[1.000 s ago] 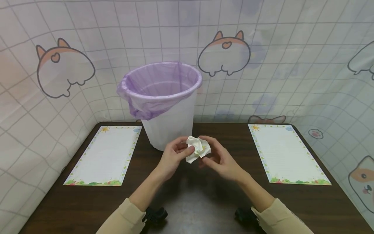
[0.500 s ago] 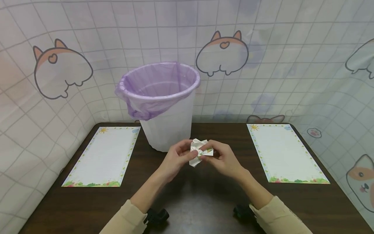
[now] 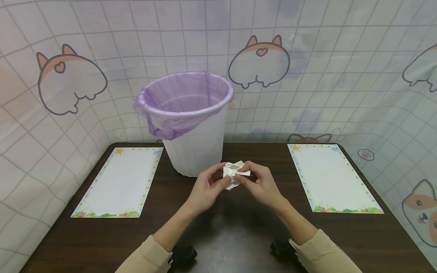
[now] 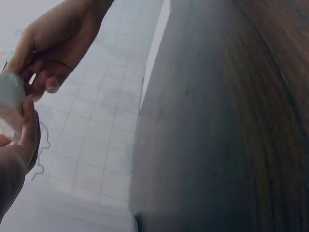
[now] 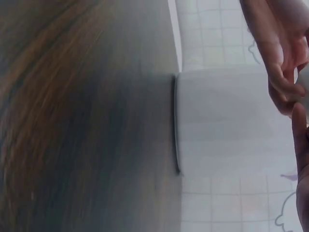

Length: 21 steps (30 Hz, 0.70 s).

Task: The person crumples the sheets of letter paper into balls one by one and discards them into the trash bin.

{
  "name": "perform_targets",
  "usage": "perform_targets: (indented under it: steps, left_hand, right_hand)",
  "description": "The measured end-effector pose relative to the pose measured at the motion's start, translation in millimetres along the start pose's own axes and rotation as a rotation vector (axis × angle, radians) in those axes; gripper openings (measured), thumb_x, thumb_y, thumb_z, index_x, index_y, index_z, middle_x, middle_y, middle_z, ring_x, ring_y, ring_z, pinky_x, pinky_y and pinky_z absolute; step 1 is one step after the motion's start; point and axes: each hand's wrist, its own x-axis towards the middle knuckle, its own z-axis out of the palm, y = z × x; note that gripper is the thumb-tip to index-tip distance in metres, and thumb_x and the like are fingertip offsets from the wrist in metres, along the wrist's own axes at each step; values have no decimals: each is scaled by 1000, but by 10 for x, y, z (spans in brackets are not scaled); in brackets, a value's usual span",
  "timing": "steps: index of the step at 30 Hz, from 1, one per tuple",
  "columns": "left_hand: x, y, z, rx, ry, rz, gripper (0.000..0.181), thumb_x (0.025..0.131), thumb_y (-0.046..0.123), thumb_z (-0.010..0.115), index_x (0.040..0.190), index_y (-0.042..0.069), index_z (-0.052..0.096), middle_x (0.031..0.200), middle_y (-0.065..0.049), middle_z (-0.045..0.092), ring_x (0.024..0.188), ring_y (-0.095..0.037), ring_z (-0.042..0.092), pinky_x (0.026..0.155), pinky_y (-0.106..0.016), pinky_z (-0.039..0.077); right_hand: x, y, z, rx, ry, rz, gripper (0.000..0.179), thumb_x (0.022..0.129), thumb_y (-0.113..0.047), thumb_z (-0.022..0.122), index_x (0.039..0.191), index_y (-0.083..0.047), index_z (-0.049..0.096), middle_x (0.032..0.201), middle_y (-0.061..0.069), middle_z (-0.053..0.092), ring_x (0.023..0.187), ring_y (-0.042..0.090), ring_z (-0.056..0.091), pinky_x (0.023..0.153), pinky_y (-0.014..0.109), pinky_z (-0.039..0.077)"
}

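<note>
My right hand (image 3: pixel 263 185) has closed in, joining left hand (image 3: pixel 204 189); fingers of both pinch crumpled paper (image 3: pixel 233 171), likely compacting it, wrist views murky.

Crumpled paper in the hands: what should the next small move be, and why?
Probably squeeze the crumpled paper into a tighter ball. The left hand and the right hand both pinch it, yet it looks loose, with creased edges sticking out, and the white bin stands open just beyond.
</note>
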Motion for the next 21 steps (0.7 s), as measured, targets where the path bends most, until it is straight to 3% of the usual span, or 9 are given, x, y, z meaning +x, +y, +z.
perform_targets:
  steps: [6, 14, 21]
  left_hand:
    - [-9, -12, 67, 95, 55, 133, 34, 101, -2, 61, 135, -8, 57, 123, -18, 61, 108, -25, 65, 85, -27, 56]
    - [21, -46, 143, 146, 132, 203, 32, 98, -10, 61, 130, -10, 59, 124, -21, 61, 99, -22, 64, 78, -24, 56]
    - [47, -84, 174, 155, 211, 228, 22, 97, -7, 64, 119, -9, 62, 107, -19, 67, 84, -18, 62, 68, -21, 54]
  right_hand:
    - [-8, 38, 48, 27, 49, -17, 22, 89, 15, 70, 85, -3, 60, 77, 12, 62, 48, 26, 58, 40, 39, 51]
    - [-14, 56, 72, 22, 91, -24, 24, 90, 15, 69, 81, -5, 59, 74, 10, 60, 46, 29, 57, 40, 39, 51]
    - [-22, 68, 135, -9, 146, -11, 26, 89, 16, 69, 80, -5, 57, 76, 9, 60, 54, 13, 59, 42, 31, 51]
